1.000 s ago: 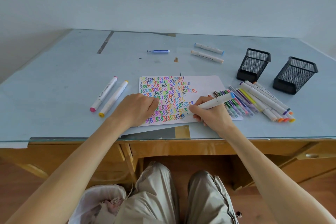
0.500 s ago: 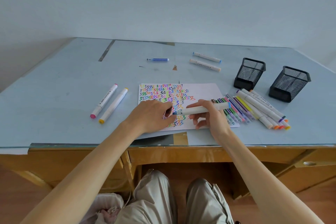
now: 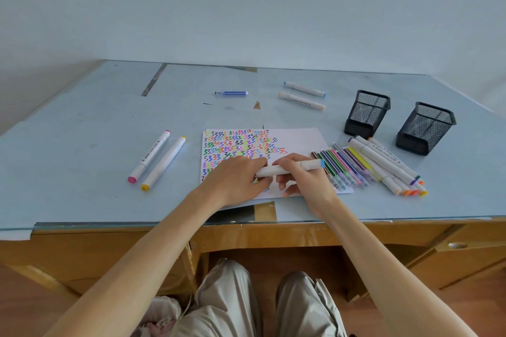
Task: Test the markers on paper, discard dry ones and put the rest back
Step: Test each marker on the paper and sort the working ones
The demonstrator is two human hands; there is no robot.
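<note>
Both hands gripping one white marker (image 3: 290, 168), held level just above paper (image 3: 298, 139): left hand (image 3: 235, 180) pinching near end, right hand (image 3: 304, 178) curling round barrel. Likely recapping. Advising: keeping barrel steady, pressing cap straight along axis until seated, then placing in mesh cup (image 3: 367, 115), not among untested row (image 3: 364, 167).

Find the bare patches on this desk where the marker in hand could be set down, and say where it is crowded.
Free: the desk left of the pink and yellow markers; the stretch between those and the paper; the strip behind the paper, before the blue pen. Crowded: right of the paper, the marker row below the mesh cups.
</note>
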